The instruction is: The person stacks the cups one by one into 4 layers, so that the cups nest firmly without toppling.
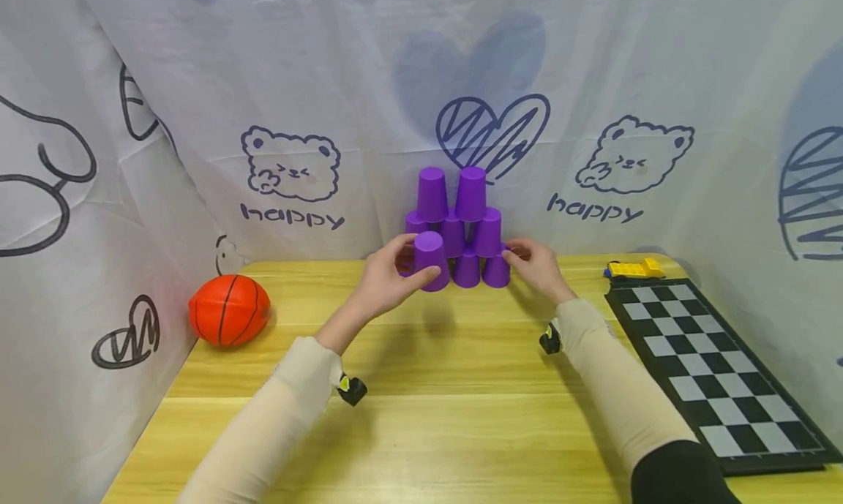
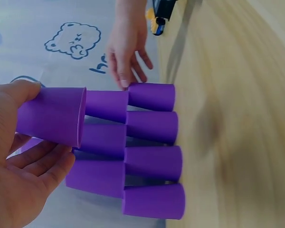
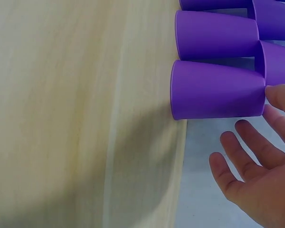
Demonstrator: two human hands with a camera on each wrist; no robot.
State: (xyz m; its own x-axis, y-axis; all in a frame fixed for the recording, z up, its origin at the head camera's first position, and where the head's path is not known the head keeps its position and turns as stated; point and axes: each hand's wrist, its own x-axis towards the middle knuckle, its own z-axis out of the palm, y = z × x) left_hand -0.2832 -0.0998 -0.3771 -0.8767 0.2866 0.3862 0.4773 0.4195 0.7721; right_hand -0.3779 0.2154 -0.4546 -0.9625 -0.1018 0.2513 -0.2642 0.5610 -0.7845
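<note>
My left hand (image 1: 394, 279) holds a purple cup (image 1: 431, 262) upside down between thumb and fingers, in front of a stack of purple cups (image 1: 453, 235). All the stacked cups stand mouth down. Several form the bottom row, three sit above them, and two are on top; the held cup hides part of the left side in the head view. At the right end of the bottom row, my right hand (image 1: 536, 268) has its thumb and index fingertip right at the upper edge of the end cup (image 3: 217, 90). Its other fingers spread loosely beside that cup.
An orange-red ball (image 1: 229, 310) with black lines lies at the table's left. On the right are a black-and-white checkered board (image 1: 714, 365) and a yellow toy vehicle (image 1: 636, 268). A printed white cloth (image 1: 369, 87) hangs behind the wooden table (image 1: 448, 431).
</note>
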